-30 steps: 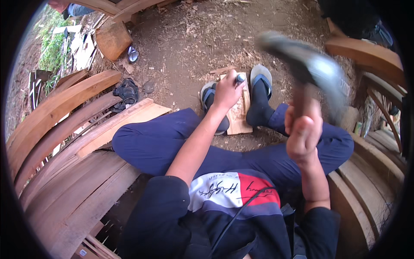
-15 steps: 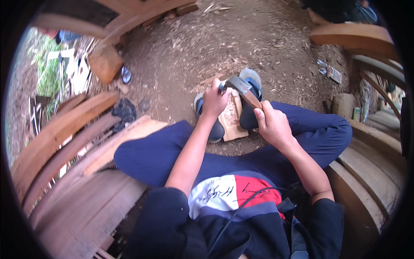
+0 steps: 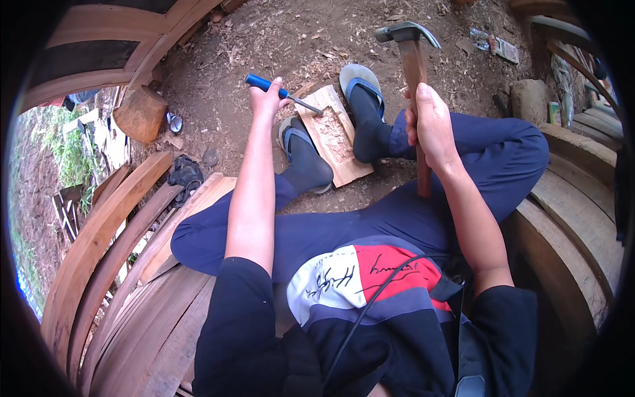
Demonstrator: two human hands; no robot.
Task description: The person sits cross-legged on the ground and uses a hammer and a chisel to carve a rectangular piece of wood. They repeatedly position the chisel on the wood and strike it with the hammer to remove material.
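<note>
My left hand (image 3: 266, 100) is closed round a blue-handled chisel (image 3: 260, 83), whose metal blade slants down to the right. The blade's tip rests in the hollow of a pale wooden block (image 3: 348, 173), among loose chips. That block lies on the ground between my feet, which are in dark socks and sandals and press close on both sides. In my right hand (image 3: 431, 126) is a claw hammer (image 3: 414, 63), gripped by its wooden handle and held upright over my right knee. Its metal head is raised, well apart from the chisel.
Curved wooden pieces (image 3: 109, 231) and boards lie at my left. More timber (image 3: 569, 198) is on the right. A wooden frame (image 3: 109, 26) stands at the far left, near a wood stump (image 3: 140, 114). Wood chips litter the dirt ground, with plastic litter (image 3: 506, 49) at the far right.
The hammer has gone from over the chisel up and to the right, and now stands upright. My left hand has moved left, the chisel now leaning. The view has shifted slightly.
</note>
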